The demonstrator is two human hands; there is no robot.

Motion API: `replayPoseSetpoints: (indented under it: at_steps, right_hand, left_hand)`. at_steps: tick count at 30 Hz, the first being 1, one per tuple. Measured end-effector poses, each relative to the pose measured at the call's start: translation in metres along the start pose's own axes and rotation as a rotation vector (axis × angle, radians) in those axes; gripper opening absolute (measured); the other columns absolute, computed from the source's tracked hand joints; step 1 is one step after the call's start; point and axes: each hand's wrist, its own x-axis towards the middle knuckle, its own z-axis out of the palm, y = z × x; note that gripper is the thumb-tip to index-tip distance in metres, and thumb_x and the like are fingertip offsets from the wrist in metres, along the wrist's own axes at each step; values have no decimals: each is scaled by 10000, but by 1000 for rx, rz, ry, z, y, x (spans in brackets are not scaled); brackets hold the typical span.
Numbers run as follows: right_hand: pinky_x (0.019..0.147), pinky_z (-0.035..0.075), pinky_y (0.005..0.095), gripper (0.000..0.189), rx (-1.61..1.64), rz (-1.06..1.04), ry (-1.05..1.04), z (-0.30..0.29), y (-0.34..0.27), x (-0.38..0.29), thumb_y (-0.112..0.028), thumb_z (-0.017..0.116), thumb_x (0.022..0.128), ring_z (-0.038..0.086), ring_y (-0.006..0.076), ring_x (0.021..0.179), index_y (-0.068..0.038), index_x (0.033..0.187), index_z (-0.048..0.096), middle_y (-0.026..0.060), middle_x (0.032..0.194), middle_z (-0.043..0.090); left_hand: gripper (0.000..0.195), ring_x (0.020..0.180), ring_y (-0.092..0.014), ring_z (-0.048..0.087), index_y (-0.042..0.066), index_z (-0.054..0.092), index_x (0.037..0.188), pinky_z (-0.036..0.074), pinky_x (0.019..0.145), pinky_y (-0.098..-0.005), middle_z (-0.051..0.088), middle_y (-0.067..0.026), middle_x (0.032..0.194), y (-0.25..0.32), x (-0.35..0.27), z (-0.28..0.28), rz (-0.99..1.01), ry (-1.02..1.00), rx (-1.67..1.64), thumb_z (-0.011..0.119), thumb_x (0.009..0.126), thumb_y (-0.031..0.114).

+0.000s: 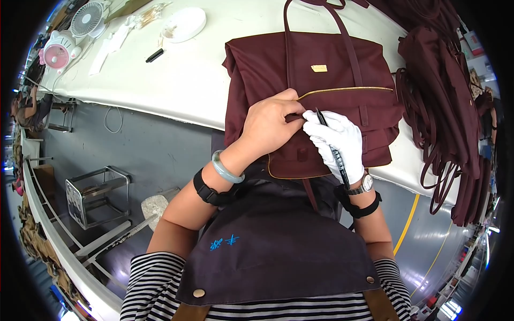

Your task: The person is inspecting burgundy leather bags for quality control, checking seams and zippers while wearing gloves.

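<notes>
A burgundy fabric bag (261,60) with long handles and a gold-toned zipper (345,90) lies on the white-covered table, its front pocket unzipped and folded down toward me. My bare left hand (273,120) pinches the pocket's fabric near the zipper's left end. Close against its fingertips is my right hand (339,138) in a white glove, with a black marker pen (335,154) held slanting across the palm. The right fingertips also meet the cloth there; their exact grip is partly hidden. A small gold-coloured plate (319,68) sits on the bag between the handles.
More burgundy bags (441,100) are heaped at the table's right. On the left part stand a white round dish (184,25), a black pen cap (155,55), a pink-and-white fan (58,54) and a grey fan (87,18). Metal-framed stools (98,196) stand on the floor.
</notes>
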Motion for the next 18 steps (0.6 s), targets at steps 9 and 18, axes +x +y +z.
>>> replayPoseSetpoints:
  at_steps: [9, 18]
  right_hand:
    - [692, 546, 333, 252, -33, -74, -7, -2, 4, -2, -146, 710, 796, 672, 226, 923, -145, 1047, 715, 17, 1066, 709]
    - [685, 547, 325, 260, -156, -161, -2, -1, 5, -3, -128, 725, 777, 673, 213, 925, -150, 1036, 722, 21, 1077, 710]
  left_hand:
    - [143, 766, -247, 596, 24, 685, 891, 471, 669, -340, 558, -54, 831, 1, 0, -1, 20, 11, 7, 701, 752, 54]
    - [143, 761, -238, 602, 28, 685, 892, 472, 664, -330, 569, -44, 853, -2, 0, 0, 9, 4, 48, 717, 763, 78]
